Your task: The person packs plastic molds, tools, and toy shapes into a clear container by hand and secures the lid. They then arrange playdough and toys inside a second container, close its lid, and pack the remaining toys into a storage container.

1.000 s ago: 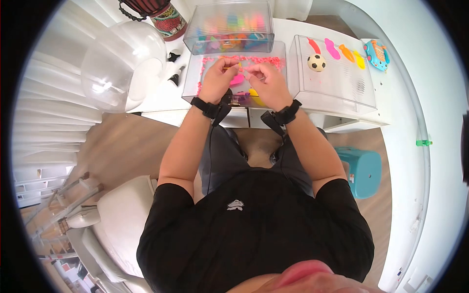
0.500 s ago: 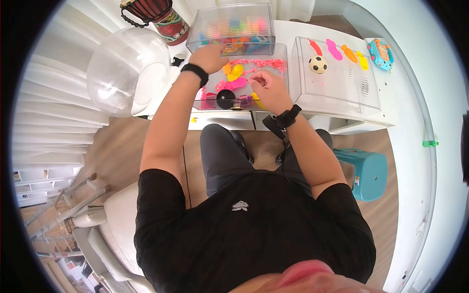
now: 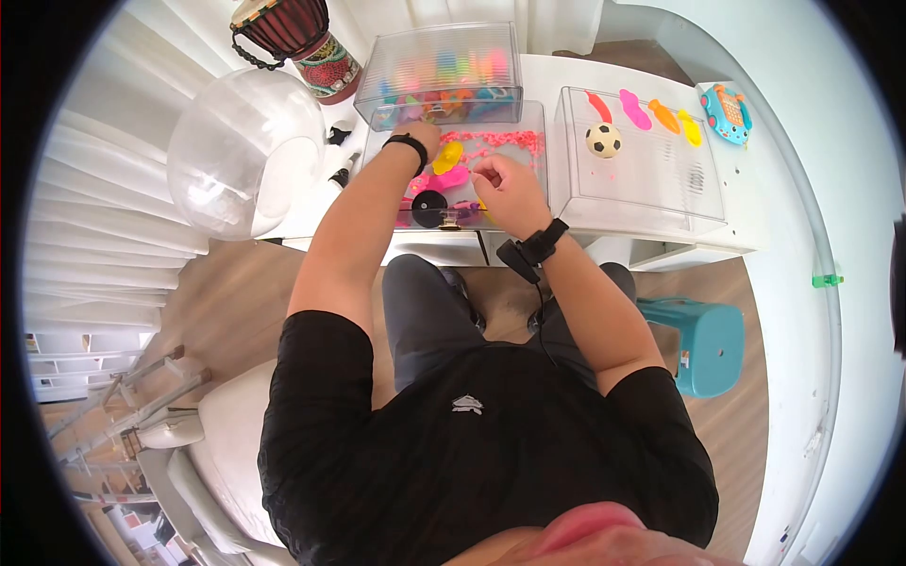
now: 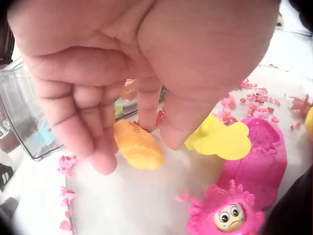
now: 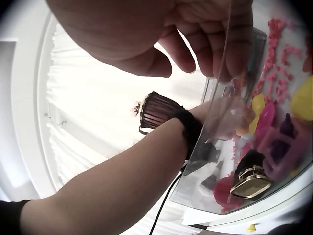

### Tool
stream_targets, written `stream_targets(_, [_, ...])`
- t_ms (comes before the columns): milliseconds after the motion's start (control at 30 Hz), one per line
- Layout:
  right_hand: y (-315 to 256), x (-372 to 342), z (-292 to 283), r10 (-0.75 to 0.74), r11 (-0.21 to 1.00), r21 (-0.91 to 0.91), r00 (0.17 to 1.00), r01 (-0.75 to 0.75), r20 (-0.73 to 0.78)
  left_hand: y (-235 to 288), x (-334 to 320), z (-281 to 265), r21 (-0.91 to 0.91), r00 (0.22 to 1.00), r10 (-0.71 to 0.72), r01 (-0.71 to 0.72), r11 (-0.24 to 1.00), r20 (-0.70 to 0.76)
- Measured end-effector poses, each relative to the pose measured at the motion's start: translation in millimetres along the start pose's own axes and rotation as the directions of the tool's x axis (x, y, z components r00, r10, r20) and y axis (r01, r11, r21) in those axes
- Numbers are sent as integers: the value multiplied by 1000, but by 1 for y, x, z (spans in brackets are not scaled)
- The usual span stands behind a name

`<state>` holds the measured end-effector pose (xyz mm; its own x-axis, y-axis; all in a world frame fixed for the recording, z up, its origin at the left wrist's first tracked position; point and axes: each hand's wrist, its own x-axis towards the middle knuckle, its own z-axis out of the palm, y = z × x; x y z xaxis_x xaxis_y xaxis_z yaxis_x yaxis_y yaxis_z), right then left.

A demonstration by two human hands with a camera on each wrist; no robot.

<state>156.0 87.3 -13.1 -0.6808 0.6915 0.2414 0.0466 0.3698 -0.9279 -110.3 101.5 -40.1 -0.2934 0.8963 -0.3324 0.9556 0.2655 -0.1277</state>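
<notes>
My left hand (image 3: 420, 140) is over the left part of a clear tray (image 3: 377, 151). In the left wrist view, the fingers of my left hand (image 4: 137, 132) hang around an orange lump (image 4: 140, 149); whether they press on it is unclear. Beside it lie a yellow mould (image 4: 222, 139), a pink mould (image 4: 259, 166) and a pink lump with a small face (image 4: 230, 215). My right hand (image 3: 511, 193) hovers at the tray's near right side. Seen in the right wrist view, my right hand (image 5: 195, 44) has loosely bent fingers, apart from the thumb, holding nothing visible.
Pink crumbs (image 3: 528, 141) line the tray. Behind it stands a clear box (image 3: 444, 71) of colourful things. Right of it, an upturned clear box (image 3: 651, 189) carries a small football (image 3: 604, 141) and several moulds. A toy phone (image 3: 727, 113), drum (image 3: 326, 66) and clear globe (image 3: 236, 151) stand around.
My hands, together over the tray a second ago, are now apart. My left hand went to the tray's far left, then lowered slightly over the orange lump; my right hand stayed near the front right.
</notes>
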Motion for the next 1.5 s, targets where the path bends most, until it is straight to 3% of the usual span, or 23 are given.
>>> stream_targets(133, [0, 0, 1, 5, 999, 35, 1000, -5, -11, -7, 5, 8, -47, 999, 12, -14, 999, -49])
stream_targets(233, [2, 0, 1, 7, 1000, 11, 1000, -7, -11, -18, 5, 7, -102, 988, 97, -110, 989, -118])
stream_targets(300, [5, 1, 1, 48, 997, 52, 999, -48, 1, -11, -25, -19, -315, 949, 160, -245, 917, -273])
stream_targets(333, [7, 2, 2, 51, 997, 54, 999, -50, -1, -8, -35, -23, -313, 949, 162, -246, 917, -270])
stream_targets(400, [11, 4, 3, -14, 999, -43, 998, 11, -58, 4, -58, -29, -703, 921, 173, -380, 601, -350])
stream_targets(433, [11, 3, 5, -12, 999, -39, 998, 9, -61, 12, -73, -33, -701, 921, 175, -379, 604, -347])
stream_targets(500, [2, 1, 6, 21, 997, 72, 993, -13, -113, 35, -110, -43, -855, 945, 127, -326, 403, -301])
stream_targets(533, [0, 0, 6, 25, 997, 73, 993, -17, -113, 43, -121, -39, -856, 946, 129, -324, 402, -297])
stream_targets(633, [-5, -1, 4, -7, 991, 133, 996, 19, -93, 59, -136, -21, -954, 951, 72, -300, 2, -300])
stream_targets(733, [-7, 1, -2, -76, 996, 50, 996, 78, -50, 63, -139, -13, -956, 957, 61, -279, -86, -284])
stream_targets(867, [3, 4, -4, -62, 998, -12, 998, 62, -13, 69, -142, -9, -936, 935, 55, -349, -46, -352])
stream_targets(933, [15, 4, 0, -30, 999, -15, 1000, 30, 9, 73, -138, 0, -915, 916, -100, -396, -79, -388])
stream_targets(967, [18, 5, 3, -54, 998, -19, 998, 54, -32, 75, -136, 3, -913, 915, -95, -401, -82, -393])
stream_targets(1067, [19, 4, 4, -106, 994, -10, 989, 106, -104, 77, -132, 7, -912, 891, -210, -410, 7, -402])
stream_targets(1133, [14, -4, 2, -134, 991, 4, 982, 136, -133, 75, -134, 6, -882, 885, -177, -373, 287, -431])
stream_targets(1200, [-5, -11, -6, -32, 945, 321, 994, 64, -102, 78, -134, 6, -865, 882, -167, -367, 342, -440])
stream_targets(1233, [-12, -11, -15, -38, 947, 315, 994, 68, -101, 79, -135, 7, -846, 883, -160, -351, 400, -442])
stream_targets(1300, [-22, -17, -43, -124, 953, 231, 950, 194, -285, 83, -140, 1, -818, 887, -137, -335, 468, -442])
stream_targets(1367, [-19, -13, -85, -149, 982, 52, 922, 179, -359, 86, -145, -4, -783, 893, -112, -315, 537, -435])
stream_targets(1400, [0, -7, -111, -262, 962, -184, 876, 202, -405, 87, -146, -5, -775, 891, -118, -308, 552, -438])
stream_targets(1433, [-9, -7, -131, -289, 922, -367, 848, 122, -444, 88, -147, -5, -768, 889, -126, -301, 566, -441])
stream_targets(1467, [-16, -3, -149, -447, 807, -569, 792, 157, -415, 88, -148, -4, -771, 889, -127, -302, 560, -441])
stream_targets(1500, [-1, 1, -173, -498, 717, -684, 786, 135, -366, 89, -148, -4, -776, 888, -129, -307, 551, -442])
